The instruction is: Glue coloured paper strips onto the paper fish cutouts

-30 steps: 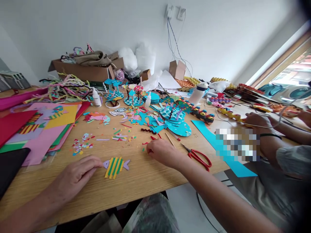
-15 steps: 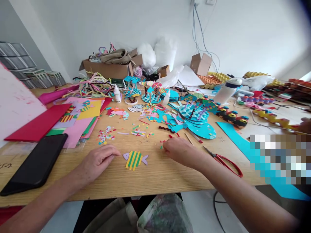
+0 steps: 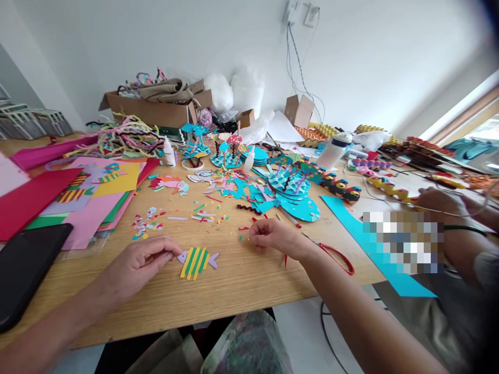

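A paper fish (image 3: 195, 263) with yellow and green stripes and a purple head and tail lies flat near the table's front edge. My left hand (image 3: 150, 258) rests beside it, its fingertips at the fish's head. To the right of the fish, my right hand (image 3: 268, 235) is closed over the table, a thin red object showing below it; what its fingers hold is too small to make out. Red-handled scissors (image 3: 338, 258) lie partly behind my right wrist. Small paper scraps (image 3: 147, 222) are scattered behind both hands.
A black phone (image 3: 29, 270) and coloured paper sheets (image 3: 81, 213) lie at the left. Glue bottles (image 3: 169, 153), blue paper pieces (image 3: 300, 206) and a cardboard box (image 3: 152, 111) stand or lie further back. Another person's arm (image 3: 463, 244) is at the right.
The view has turned to the right, showing more of the other person. My left hand has come up to the fish's head. A red object now shows below my right hand.
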Demonstrator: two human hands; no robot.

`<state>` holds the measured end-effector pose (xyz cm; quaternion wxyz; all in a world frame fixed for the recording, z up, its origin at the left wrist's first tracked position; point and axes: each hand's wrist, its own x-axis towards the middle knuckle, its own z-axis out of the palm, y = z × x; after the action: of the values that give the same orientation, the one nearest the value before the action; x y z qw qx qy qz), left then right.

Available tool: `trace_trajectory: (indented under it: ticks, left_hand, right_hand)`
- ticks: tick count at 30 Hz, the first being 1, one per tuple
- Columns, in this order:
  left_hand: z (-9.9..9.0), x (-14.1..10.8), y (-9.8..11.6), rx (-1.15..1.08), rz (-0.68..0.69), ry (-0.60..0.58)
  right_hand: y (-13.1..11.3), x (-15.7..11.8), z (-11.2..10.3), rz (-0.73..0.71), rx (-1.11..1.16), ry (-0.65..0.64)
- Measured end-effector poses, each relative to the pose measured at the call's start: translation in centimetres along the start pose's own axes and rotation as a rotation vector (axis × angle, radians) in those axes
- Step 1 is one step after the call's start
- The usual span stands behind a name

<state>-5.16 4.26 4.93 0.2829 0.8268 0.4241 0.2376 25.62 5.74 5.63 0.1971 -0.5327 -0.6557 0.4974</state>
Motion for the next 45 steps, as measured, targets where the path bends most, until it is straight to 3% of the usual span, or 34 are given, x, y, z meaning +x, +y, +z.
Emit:
trace_trajectory:
  ticks: [7, 11, 15, 33, 39, 45]
  left_hand:
    - [2.2, 2.3, 2.8, -0.232, -0.023, -0.033]
    - [3.3, 4.0, 5.0, -0.306, 0.045, -0.008]
    - [3.4, 4.9, 5.6, -0.297, 0.133, 0.017]
    - [3.5, 4.9, 4.3, -0.447, 0.077, 0.016]
    - [3.6, 4.9, 4.5, -0.264, 0.046, 0.049]
    - [3.9, 5.2, 4.6, -0.079, 0.011, 0.082]
  right_hand:
    - [-0.1, -0.1, 1.6, 0.029, 0.657, -0.113]
    - [-0.9, 0.4, 3.8, 0.027, 0.881, -0.201]
    - [-1.3, 0.8, 5.5, 0.007, 1.011, -0.304]
    - [-1.8, 1.1, 6.9, -0.006, 1.103, -0.328]
    - [-2.1, 1.2, 6.8, 0.049, 1.025, -0.215]
    - [-2.0, 1.4, 6.7, 0.094, 1.06, -0.191]
